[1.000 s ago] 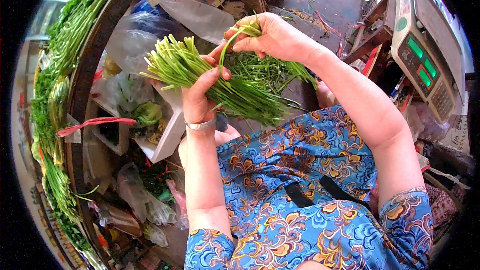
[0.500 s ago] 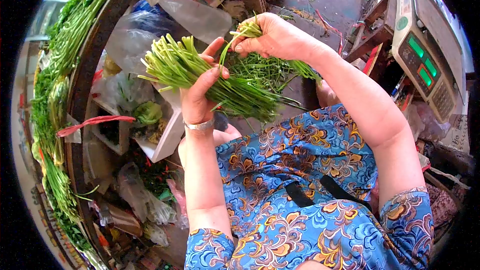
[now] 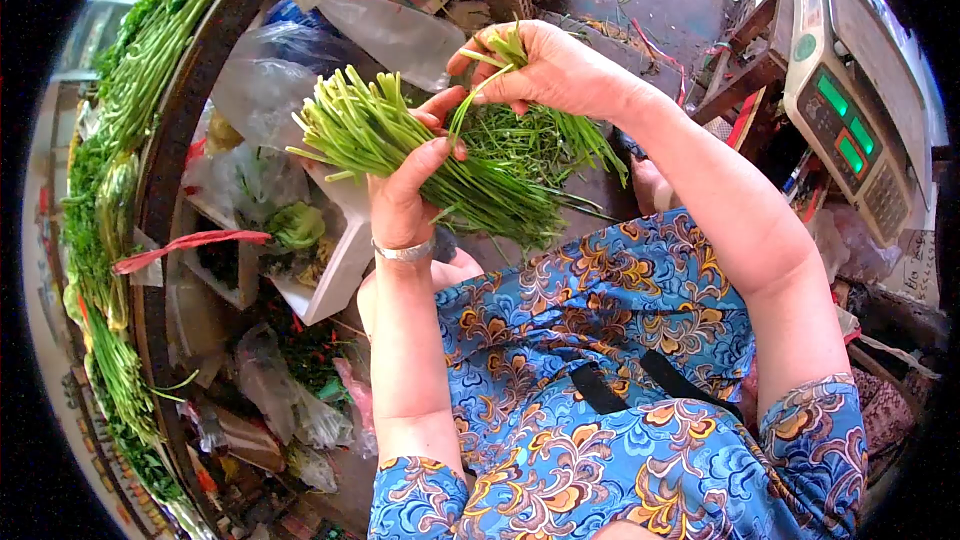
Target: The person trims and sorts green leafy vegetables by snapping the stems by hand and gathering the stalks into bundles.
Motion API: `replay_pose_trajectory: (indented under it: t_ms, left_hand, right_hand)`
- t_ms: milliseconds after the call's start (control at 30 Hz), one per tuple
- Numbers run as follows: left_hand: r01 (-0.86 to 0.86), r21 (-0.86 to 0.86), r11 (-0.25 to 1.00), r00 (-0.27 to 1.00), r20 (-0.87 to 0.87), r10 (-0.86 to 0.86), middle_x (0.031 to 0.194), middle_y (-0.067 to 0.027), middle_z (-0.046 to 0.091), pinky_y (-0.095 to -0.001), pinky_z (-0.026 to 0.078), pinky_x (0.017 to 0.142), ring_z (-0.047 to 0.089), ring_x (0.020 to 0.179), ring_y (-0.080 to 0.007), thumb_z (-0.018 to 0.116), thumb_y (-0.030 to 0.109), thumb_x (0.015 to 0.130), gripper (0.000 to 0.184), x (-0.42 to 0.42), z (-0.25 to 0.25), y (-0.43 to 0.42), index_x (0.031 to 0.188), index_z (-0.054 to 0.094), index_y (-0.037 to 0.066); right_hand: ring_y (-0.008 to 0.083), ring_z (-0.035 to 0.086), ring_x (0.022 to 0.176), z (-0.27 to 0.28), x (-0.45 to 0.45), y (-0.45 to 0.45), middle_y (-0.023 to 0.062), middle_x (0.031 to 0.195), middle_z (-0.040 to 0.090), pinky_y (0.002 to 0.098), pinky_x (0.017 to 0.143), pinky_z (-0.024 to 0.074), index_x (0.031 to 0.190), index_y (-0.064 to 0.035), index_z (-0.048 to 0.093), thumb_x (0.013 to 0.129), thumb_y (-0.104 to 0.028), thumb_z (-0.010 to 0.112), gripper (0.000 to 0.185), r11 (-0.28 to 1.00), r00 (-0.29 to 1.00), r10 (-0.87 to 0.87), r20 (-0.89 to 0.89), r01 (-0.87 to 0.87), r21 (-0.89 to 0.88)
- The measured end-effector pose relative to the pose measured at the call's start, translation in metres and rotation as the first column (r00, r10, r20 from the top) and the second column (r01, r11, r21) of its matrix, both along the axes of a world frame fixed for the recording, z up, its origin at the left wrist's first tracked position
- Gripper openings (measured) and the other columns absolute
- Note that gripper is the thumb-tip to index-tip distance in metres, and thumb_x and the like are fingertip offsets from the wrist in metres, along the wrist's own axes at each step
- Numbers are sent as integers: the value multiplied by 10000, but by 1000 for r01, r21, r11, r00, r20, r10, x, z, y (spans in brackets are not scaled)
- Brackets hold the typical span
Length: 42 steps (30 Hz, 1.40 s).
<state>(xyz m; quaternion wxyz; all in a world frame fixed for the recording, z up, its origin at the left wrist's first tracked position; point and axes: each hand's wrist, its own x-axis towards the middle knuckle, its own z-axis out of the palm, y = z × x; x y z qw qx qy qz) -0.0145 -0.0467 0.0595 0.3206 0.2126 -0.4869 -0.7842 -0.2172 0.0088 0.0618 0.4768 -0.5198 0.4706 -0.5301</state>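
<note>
My left hand (image 3: 412, 185) is closed round a thick bunch of thin green vegetable stems (image 3: 370, 125). The pale cut ends point up and left, and the dark green ends trail down to the right over my lap. My right hand (image 3: 530, 70), just up and to the right, pinches a few loose stems (image 3: 582, 138). Their short ends stick up past the fingers while the leafy ends hang below the palm. One thin stem runs between my two hands. Beneath them lies a heap of loose green trimmings (image 3: 520, 140).
A curved ledge on the left carries long rows of green vegetables (image 3: 150, 70), with a red strip (image 3: 190, 251) hanging off it. Plastic bags (image 3: 265, 75) and a white foam box (image 3: 340, 265) crowd the space below. On the right stands a lit digital scale (image 3: 840, 120).
My right hand has moved slightly right, and its fingers have shifted on the stems. The bunch in my left hand has shifted a little to the right.
</note>
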Motion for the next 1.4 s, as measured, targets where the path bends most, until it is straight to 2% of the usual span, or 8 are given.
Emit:
replay_pose_trajectory:
  t_ms: [300,500,600,700,800,1200,1300,1400]
  left_hand:
    - [26,-9,1000,999,-36,-26,1275,-223,491,-295,473,794,581,801,-154,655,61,740,287,0,4,2,1008,556,29]
    - [-13,14,1000,999,-31,13,1278,-226,486,-292,482,769,582,796,-153,657,57,737,286,1,3,0,1005,561,29]
    - [-7,39,999,1000,8,6,1263,-222,505,-297,487,760,582,799,-163,660,55,736,298,1,1,1,1015,563,22]
    - [9,22,1000,999,32,-10,1213,-219,536,-362,487,829,601,792,-217,658,61,731,330,0,0,4,1041,548,33]
    - [60,31,998,998,18,-61,1212,-208,558,-309,500,737,579,802,-174,678,47,731,316,0,2,4,1026,565,20]
    - [-31,22,999,999,36,30,1226,-206,546,-291,499,750,588,797,-157,677,42,735,317,0,0,4,1030,565,23]
    - [-40,-11,999,999,30,40,1230,-207,538,-289,497,755,590,800,-156,672,44,737,311,1,-2,2,1028,565,22]
    - [-42,-27,999,999,18,43,1236,-211,530,-289,495,758,589,799,-155,659,47,745,296,0,2,2,1023,562,22]
  right_hand:
    - [57,497,555,0,-1,-1,-4,711,619,200,509,412,903,-20,642,812,-84,649,112,993,991,-67,-118,78,90]
    - [54,495,551,-3,-8,-1,3,766,624,192,522,414,932,-22,627,861,-162,632,157,998,997,-60,-46,61,35]
    - [56,507,573,2,-4,2,6,816,639,184,531,416,981,-15,619,866,-174,626,196,996,984,-90,152,86,31]
    - [54,514,589,7,-4,4,10,864,653,180,536,421,1035,-20,617,868,-183,623,233,994,977,-58,206,37,104]
    - [51,518,594,8,-3,4,13,889,661,181,543,427,1055,-30,624,869,-193,625,247,995,984,-27,178,9,102]
    - [49,523,676,-7,1,0,-25,827,633,211,621,450,984,-12,632,849,-129,651,180,1000,996,-1,-86,0,-15]
    - [45,520,677,-11,6,-1,-22,819,637,214,612,448,943,-12,636,838,-99,658,139,996,997,-69,-30,67,-61]
    - [48,522,653,-6,2,0,-15,809,645,215,585,445,931,-11,643,845,-101,648,124,997,995,-62,-79,66,44]
